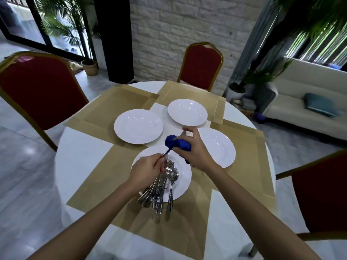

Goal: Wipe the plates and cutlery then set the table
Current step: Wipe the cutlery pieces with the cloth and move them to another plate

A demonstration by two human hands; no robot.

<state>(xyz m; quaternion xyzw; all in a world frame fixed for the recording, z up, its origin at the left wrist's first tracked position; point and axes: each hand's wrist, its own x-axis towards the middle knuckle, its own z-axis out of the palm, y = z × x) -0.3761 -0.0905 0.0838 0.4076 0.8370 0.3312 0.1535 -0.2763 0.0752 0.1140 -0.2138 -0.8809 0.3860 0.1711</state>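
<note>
four white plates (138, 126) sit on four tan placemats (105, 109). cutlery (163, 186) heaps on the near plate (185, 184). left hand (145, 171) pinches one piece (166, 153); right hand (194, 149) clutches a blue cloth (177, 144) round its far end.

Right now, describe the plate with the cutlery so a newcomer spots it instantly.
On the round white table, four white plates sit on tan placemats. Take the plate nearest the camera. It alone holds a pile of forks and spoons; the other three look bare.
</note>
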